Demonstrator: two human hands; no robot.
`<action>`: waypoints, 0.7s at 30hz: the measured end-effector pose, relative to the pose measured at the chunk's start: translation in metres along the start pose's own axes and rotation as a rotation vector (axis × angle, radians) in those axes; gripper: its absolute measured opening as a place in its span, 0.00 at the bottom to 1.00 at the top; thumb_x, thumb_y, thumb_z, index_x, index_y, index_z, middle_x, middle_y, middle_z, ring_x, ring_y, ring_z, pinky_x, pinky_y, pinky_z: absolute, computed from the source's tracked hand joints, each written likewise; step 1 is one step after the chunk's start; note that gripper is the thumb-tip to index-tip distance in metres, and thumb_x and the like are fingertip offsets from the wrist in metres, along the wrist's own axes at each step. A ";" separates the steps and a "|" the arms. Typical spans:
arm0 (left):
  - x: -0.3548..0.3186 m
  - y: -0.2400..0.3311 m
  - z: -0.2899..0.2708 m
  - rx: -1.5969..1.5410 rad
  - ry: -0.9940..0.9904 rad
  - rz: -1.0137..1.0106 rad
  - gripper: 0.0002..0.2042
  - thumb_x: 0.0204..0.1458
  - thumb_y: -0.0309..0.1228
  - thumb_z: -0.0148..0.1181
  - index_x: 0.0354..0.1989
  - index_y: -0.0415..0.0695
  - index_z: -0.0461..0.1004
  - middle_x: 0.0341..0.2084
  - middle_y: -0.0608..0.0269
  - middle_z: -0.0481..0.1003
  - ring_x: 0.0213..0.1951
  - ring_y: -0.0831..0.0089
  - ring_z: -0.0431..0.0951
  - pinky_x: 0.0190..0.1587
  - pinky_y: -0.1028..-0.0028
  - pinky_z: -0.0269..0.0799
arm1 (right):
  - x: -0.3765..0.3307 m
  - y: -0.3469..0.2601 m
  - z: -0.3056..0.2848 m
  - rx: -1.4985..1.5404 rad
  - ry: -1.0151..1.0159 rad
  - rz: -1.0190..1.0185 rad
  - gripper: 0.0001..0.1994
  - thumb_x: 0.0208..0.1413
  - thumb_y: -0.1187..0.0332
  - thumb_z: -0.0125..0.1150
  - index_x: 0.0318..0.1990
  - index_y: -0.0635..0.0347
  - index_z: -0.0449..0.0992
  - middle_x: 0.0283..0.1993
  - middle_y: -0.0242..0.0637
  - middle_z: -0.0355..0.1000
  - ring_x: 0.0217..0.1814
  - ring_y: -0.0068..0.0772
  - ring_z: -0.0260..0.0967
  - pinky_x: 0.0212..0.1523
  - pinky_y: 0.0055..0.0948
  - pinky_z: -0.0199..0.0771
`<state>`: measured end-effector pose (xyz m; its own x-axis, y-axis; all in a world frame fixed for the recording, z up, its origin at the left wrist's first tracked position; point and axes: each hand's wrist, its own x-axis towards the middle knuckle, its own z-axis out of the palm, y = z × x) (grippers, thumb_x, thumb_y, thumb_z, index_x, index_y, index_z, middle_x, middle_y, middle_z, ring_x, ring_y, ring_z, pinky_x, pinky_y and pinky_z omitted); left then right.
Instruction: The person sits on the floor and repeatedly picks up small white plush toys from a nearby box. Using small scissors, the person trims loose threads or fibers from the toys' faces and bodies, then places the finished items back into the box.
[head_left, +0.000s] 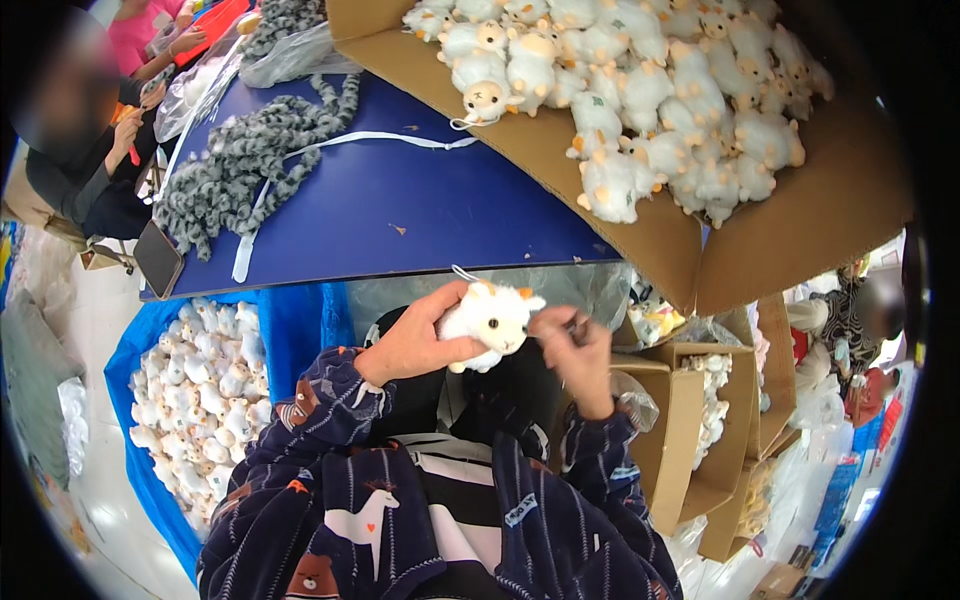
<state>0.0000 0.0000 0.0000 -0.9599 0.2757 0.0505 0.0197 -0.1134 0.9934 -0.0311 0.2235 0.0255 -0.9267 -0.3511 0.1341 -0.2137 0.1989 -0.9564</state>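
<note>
I'm gripping the small white plush lamb toy (490,320) in my left hand (415,340) | my right hand (570,345) is pinching narrow at its face | blue bench (400,210) lying ahead

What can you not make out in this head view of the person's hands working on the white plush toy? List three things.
1. Right hand: whatever its pinched fingers hold is too small to tell.
2. Plush toy: its back is covered by the left hand.
3. Large cardboard box of white plush toys: its far end is cut off by the top edge.
</note>
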 end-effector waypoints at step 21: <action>-0.051 0.018 -0.019 -0.160 -0.474 -0.218 0.26 0.43 0.30 0.65 0.52 0.35 0.66 0.42 0.62 0.73 0.42 0.77 0.72 0.45 0.76 0.68 | 0.006 -0.006 0.018 -0.113 0.348 -0.320 0.05 0.48 0.74 0.66 0.27 0.62 0.73 0.18 0.26 0.68 0.18 0.13 0.61 0.18 0.18 0.61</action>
<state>0.0443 -0.0343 0.0129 -0.7049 0.7052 -0.0765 -0.2439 -0.1397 0.9597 -0.0296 0.2040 0.0270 -0.8530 -0.0875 0.5145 -0.5196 0.2359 -0.8212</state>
